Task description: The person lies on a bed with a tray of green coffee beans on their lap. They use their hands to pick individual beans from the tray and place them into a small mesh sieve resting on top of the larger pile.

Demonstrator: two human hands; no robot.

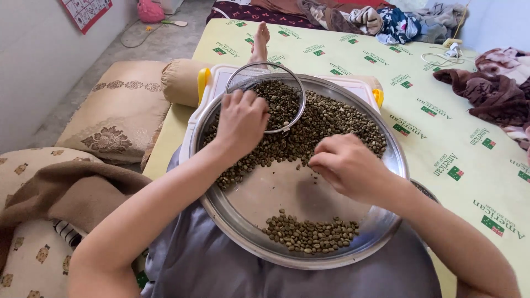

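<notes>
Round steel tray [393,165]: greenish-brown beans [331,118] heaped far side; left hand [241,122] resting loosely there, right hand [346,165] pinching at heap's near edge.

Head view, looking steeply down, close

Both arms are bare to the shoulder, no sleeves, rings or watch; grey-lilac smooth cloth [221,265] covers the lap; one foot [259,41] is bare.
</notes>
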